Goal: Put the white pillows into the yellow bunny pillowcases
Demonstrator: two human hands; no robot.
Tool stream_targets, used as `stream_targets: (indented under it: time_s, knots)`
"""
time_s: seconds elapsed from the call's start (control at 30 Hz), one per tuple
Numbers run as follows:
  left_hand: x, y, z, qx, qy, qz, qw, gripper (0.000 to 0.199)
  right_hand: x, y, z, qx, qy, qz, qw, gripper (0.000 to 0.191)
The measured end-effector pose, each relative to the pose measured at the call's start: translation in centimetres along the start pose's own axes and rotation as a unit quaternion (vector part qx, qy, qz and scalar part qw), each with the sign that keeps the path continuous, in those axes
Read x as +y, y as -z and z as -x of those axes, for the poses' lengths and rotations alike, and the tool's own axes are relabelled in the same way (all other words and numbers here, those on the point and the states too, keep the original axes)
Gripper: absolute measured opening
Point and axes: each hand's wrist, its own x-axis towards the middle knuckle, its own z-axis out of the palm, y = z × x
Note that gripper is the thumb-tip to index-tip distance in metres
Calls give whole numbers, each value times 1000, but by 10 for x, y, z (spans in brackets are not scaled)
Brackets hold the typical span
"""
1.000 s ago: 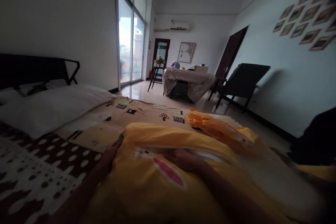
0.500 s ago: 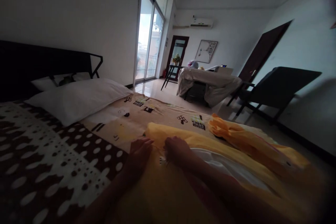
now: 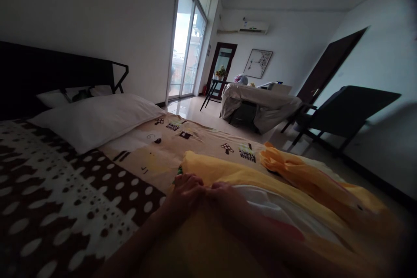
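Observation:
Yellow fabric (image 3: pixel 211 167) lies spread across the bed in front of me, with a white cloth section (image 3: pixel 267 200) showing within it. My left hand (image 3: pixel 188 191) is closed on the fabric near its left corner, its fingers curled over the edge. Right beside it, my right hand (image 3: pixel 223 195) is pinched closed on the same yellow fabric, so the two hands nearly touch. Whatever lies between the fingertips is hidden. A small green strip shows at the fabric's corner just beyond my left hand.
A white pillow (image 3: pixel 100 121) rests at the head of the patterned bed sheet (image 3: pixel 202 139). An orange-yellow bundled cloth (image 3: pixel 302 173) lies along the far right side. Beyond the bed stand a dark chair (image 3: pixel 355 108) and a covered table (image 3: pixel 260 97).
My hands have come together: the left has shifted right and the right has dropped slightly. Both stay on the yellow fabric. The view has tilted a little.

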Motion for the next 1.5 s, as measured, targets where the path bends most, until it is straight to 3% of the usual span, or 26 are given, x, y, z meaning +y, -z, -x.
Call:
stream_targets:
  time_s: [0.1,0.3,0.53,0.77,0.9,1.07,1.27,1.5]
  knots:
    - [0,-2,2,27,7,4,1000,16,1,1,6,6,45,-10,999,22]
    - [4,2,4,80,-22,-19,996,18,5,7,-12,37,-69,-105,991,20]
    - [2,-6,6,127,-9,-56,990,15,8,-4,-34,0,-37,-97,995,17]
    - [-4,-6,7,68,31,-30,997,13,9,0,-35,-12,-42,-66,997,20]
    - [-8,-3,3,57,45,-9,997,17,-4,7,-30,-1,-59,18,998,26]
    - [-7,12,-7,78,44,37,995,19,-9,33,-21,-23,-80,42,996,26]
    - [-11,28,-11,84,63,67,992,20,17,78,14,-82,-80,22,993,24]
    - [-12,37,-24,79,78,74,991,26,43,105,63,-66,-132,-15,989,20]
